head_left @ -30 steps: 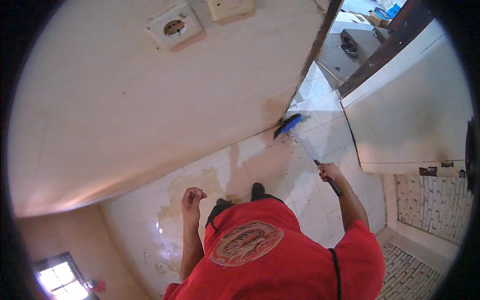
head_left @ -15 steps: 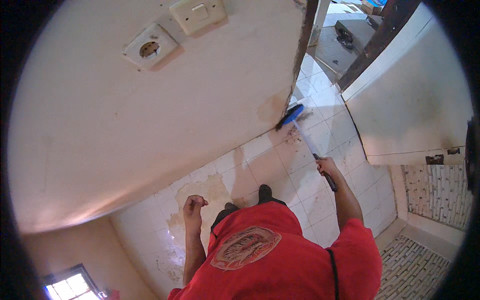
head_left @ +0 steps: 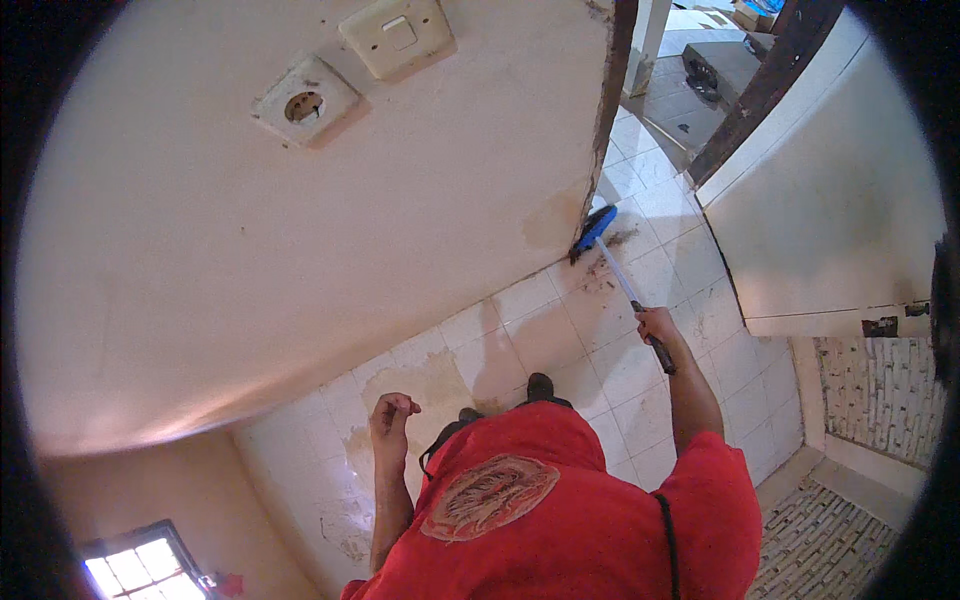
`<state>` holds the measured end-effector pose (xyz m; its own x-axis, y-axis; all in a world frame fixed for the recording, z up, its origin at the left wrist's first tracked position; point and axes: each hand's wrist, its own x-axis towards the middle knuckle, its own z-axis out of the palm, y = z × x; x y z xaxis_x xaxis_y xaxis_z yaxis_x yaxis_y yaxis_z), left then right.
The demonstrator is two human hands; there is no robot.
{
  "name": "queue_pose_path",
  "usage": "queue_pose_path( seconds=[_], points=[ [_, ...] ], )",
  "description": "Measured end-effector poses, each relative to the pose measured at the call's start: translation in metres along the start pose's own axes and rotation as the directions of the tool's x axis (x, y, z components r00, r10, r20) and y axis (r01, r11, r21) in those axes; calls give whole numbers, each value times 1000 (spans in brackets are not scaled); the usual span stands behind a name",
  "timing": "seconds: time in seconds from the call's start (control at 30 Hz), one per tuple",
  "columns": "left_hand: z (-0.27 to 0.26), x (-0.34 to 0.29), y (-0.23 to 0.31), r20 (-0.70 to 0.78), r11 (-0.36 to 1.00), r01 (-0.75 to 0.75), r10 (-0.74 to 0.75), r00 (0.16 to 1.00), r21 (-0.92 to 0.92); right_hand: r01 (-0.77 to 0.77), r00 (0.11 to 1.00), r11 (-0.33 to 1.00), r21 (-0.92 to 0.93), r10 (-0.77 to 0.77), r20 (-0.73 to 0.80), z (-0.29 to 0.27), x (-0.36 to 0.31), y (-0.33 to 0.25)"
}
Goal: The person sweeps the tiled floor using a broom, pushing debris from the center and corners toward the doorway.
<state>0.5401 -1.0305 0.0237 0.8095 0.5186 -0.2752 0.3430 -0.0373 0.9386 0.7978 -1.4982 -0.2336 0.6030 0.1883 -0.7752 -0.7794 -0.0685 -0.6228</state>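
My right hand (head_left: 655, 325) is wrapped round the dark grip of a broom (head_left: 619, 275) with a pale shaft. Its blue head (head_left: 598, 224) rests on the floor at the wall's end, dark bristles against the wall's foot. Dark dirt (head_left: 603, 267) lies on the tiles beside and below the head. My left hand (head_left: 393, 412) hangs in front of the wall, its fingers curled in; nothing shows in it. Red cloth covers my body, and my dark shoes (head_left: 540, 386) stand on the tiles.
A pale wall (head_left: 330, 230) with a broken socket (head_left: 303, 105) and a light switch (head_left: 398, 35) runs along the left. At upper right is a doorway with a dark frame (head_left: 765, 95); a white door (head_left: 830, 230) stands beside it. White tiles (head_left: 630, 375) cover the floor.
The broom head has shifted slightly and turned more steeply along the wall's end. The view has moved a little; my right hand keeps its hold and my left hand stays curled.
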Motion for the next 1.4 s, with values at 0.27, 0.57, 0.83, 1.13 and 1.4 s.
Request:
queue_pose_path(
  seconds=[0.27, 0.57, 0.83, 1.13, 1.4],
  points=[
    [32, 25, 23, 96, 997, -81, 81, 992, -3, 134, 922, 347, -928, -387, -12, -50, 83, 47],
    [22, 18, 13, 100, 994, -44, 54, 994, -103, 72, 988, 996, -54, -79, -135, -20, -16, 15],
    [16, 15, 14, 93, 999, -10, 14, 996, -40, -76, 905, 866, -495, -149, -399, 19, -21, 9],
    [24, 21, 1, 154, 999, 5, 3, 988, -48, -107, 971, 992, -71, 88, -224, 18, -199, 1],
    [47, 23, 3, 203, 992, -20, 46, 978, -127, -71, 979, 818, -571, 166, 117, 83, -153, 63]
  ],
)
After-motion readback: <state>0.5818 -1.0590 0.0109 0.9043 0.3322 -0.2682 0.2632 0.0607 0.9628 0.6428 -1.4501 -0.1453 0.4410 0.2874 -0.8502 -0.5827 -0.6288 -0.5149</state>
